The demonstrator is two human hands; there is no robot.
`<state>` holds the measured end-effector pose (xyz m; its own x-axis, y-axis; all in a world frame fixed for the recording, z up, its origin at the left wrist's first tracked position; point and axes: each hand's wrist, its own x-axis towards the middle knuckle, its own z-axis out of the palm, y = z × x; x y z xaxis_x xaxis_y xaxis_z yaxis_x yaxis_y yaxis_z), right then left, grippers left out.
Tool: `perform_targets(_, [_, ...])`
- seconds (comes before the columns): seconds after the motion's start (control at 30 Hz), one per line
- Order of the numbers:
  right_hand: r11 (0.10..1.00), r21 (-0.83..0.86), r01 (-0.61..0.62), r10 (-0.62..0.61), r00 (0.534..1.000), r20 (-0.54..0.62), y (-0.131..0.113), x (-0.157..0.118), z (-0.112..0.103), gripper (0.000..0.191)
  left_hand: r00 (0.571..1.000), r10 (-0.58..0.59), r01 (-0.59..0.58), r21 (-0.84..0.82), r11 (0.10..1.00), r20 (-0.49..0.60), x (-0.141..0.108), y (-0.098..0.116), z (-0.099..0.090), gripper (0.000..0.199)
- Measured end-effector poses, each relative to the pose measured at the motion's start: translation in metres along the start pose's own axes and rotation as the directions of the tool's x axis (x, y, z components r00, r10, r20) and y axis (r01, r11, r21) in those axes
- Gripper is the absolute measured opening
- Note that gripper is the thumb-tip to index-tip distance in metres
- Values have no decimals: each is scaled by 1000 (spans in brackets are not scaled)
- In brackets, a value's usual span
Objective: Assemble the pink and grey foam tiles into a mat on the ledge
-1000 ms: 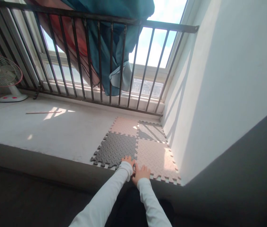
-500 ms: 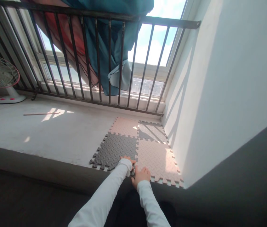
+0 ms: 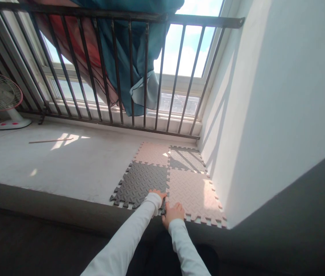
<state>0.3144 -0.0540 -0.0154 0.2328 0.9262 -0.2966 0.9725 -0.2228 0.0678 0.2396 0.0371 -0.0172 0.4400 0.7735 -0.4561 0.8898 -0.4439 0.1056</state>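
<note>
Four foam tiles with jigsaw edges lie joined on the ledge. The near left tile is dark grey [image 3: 142, 182] and the near right one is pink [image 3: 192, 191]. Behind them lie a smaller-looking pink tile [image 3: 152, 153] and a grey tile [image 3: 187, 159] crossed by shadows. My left hand [image 3: 158, 193] rests on the dark tile's near right corner, fingers apart. Beside it, my right hand [image 3: 174, 213] lies on the near left corner of the pink tile, with its thumb pointing at the seam and its fingers spread.
A metal railing [image 3: 116, 124] runs behind the tiles, before a window and a hanging curtain [image 3: 116, 57]. A white wall [image 3: 280, 96] borders the right. A fan [image 3: 14, 120] and a thin stick [image 3: 49, 141] are on the ledge [image 3: 64, 168] at left.
The view has shifted slightly. Both hands stay at the seam of the two near tiles, with hardly any movement, and the tiles look the same.
</note>
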Motion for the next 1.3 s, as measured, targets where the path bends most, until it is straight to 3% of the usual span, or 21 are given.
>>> perform_targets(0.3, [1000, -5, 0, 0, 1000, -14, 0, 1, 0, 63, 998, -46, 48, -64, 997, 32, 15, -2, -2, 69])
perform_targets(0.63, [1000, -10, 21, -21, 999, 32, 1, 5, 2, 65, 992, -98, 104, -70, 992, 83, 30, 1, -15, 63])
perform_targets(0.77, [1000, -6, 12, -12, 1000, 17, 1, 4, 3, 64, 999, -46, 47, -59, 997, 22, 29, 2, -18, 52])
perform_targets(0.87, [1000, 5, 9, -9, 1000, -21, 3, 6, 9, 65, 994, 12, -16, -44, 999, -105, 29, 4, -15, 40])
perform_targets(0.97, [999, 34, 36, -34, 998, -55, 6, 8, 16, 65, 976, 75, -83, -35, 996, -205, 35, 4, -6, 46])
perform_targets(1.13, [999, 45, 27, -23, 996, -86, 7, 7, 23, 62, 973, 122, -132, -39, 991, -196, 50, 1, 8, 52])
perform_targets(1.3, [990, 139, -24, 42, 991, -129, 13, 22, 15, 51, 960, 194, -205, -38, 978, -200, 56, -7, 0, 49])
